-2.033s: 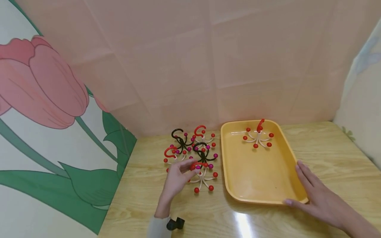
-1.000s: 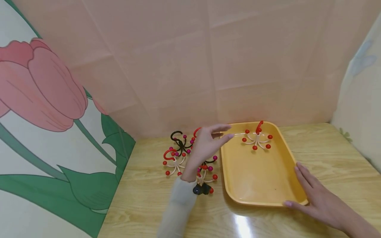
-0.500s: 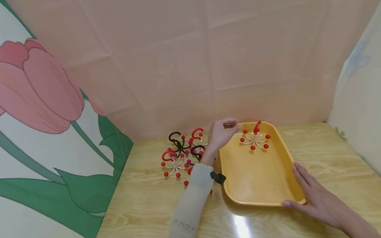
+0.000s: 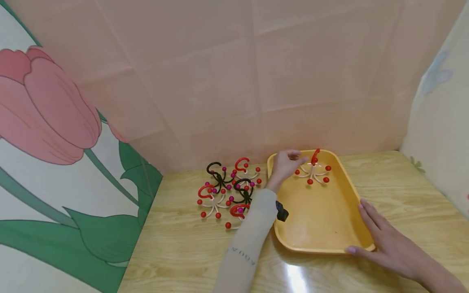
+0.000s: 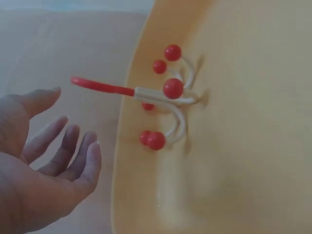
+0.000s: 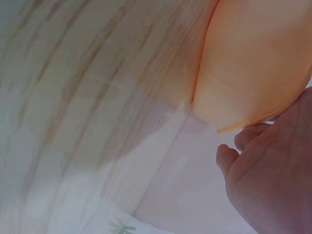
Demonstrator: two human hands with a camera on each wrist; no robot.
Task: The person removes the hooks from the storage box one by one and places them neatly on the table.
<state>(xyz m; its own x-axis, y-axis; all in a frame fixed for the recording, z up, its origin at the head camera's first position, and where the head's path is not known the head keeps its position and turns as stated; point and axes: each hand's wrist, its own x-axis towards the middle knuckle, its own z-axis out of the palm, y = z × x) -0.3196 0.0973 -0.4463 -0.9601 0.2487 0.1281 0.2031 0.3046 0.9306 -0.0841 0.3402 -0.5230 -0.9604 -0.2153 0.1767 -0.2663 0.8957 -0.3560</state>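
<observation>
In the head view my left hand (image 4: 287, 166) is over the back left part of the yellow tray (image 4: 318, 219), thumb and fingers spread apart with nothing between them. Just beyond its fingertips stands a white hook (image 4: 312, 173) with several curved arms, red ball tips and a red curved top. The left wrist view shows that red top (image 5: 102, 87) a short way from the fingers (image 5: 41, 101). My right hand (image 4: 392, 244) rests on the tray's near right corner, thumb on the front rim and fingers along the right side; the right wrist view shows the fingers (image 6: 251, 136) at the tray's outer wall.
Left of the tray, several similar hooks stand close together on the wooden table (image 4: 176, 244). Some are white with red tops (image 4: 212, 201), others black with purple balls (image 4: 220, 181). A pink cloth backdrop (image 4: 205, 81) rises behind the table.
My left hand has left the cluster of hooks and moved right and back to the white hook in the tray. The right hand stays on the tray's corner.
</observation>
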